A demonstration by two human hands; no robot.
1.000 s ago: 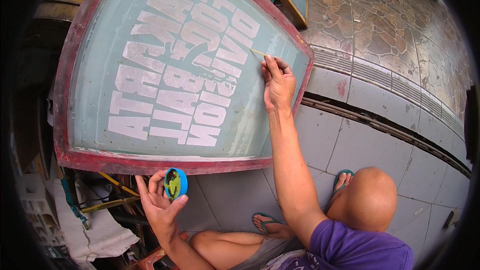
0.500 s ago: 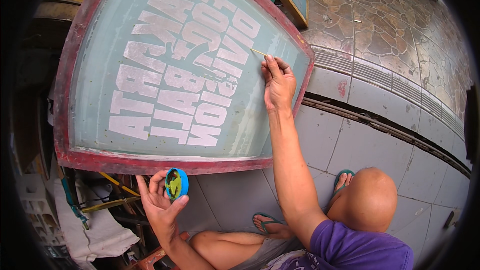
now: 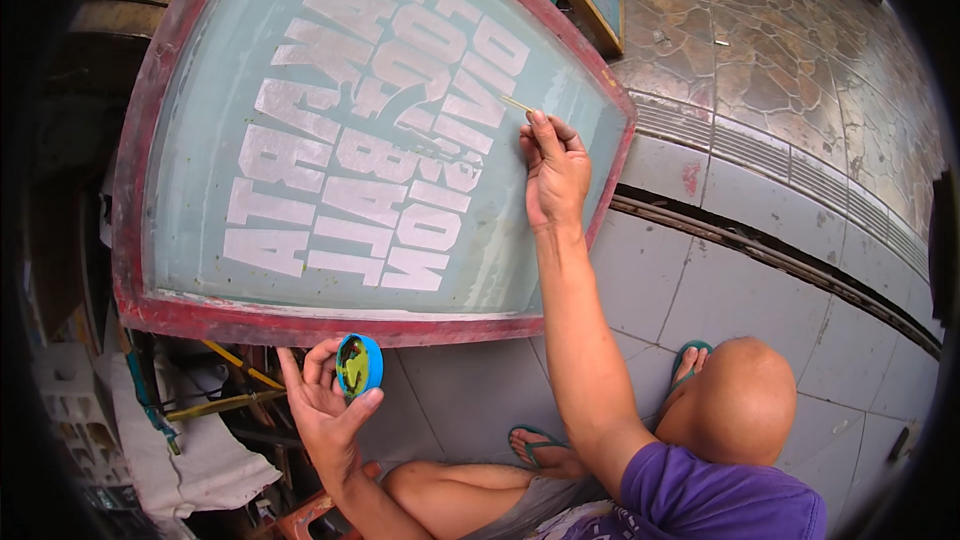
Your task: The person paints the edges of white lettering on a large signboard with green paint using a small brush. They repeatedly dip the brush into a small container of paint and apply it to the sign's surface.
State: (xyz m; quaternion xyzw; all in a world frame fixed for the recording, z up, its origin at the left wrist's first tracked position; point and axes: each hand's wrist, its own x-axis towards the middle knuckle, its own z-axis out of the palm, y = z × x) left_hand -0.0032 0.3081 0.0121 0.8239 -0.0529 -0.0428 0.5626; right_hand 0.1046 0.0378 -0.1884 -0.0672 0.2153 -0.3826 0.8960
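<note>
A screen printing frame (image 3: 340,325) with a worn red border leans in front of me. Across its pale green mesh (image 3: 480,250) run large, light, mirrored block letters. Between thumb and fingertips, my right hand (image 3: 556,172) pinches a thin wooden stick (image 3: 516,103). The stick's tip is over the edge of a letter in the rightmost row; whether it touches the mesh I cannot tell. Below the frame's lower edge, my left hand (image 3: 325,420) grips a shallow blue cap (image 3: 372,364) tilted sideways, with its inside smeared with green paste (image 3: 353,368).
Another wood-edged frame (image 3: 590,15) stands beyond the top right corner. A floor drain track (image 3: 720,227) crosses the tiles to the right. At lower left are a pale cloth (image 3: 215,480), a grey concrete block (image 3: 75,390) and yellow bars (image 3: 240,365). My sandaled feet are below.
The view has shifted slightly, so the frame sits a little farther right in the picture. Both hands keep their grips, and the stick's tip stays near the same letter.
</note>
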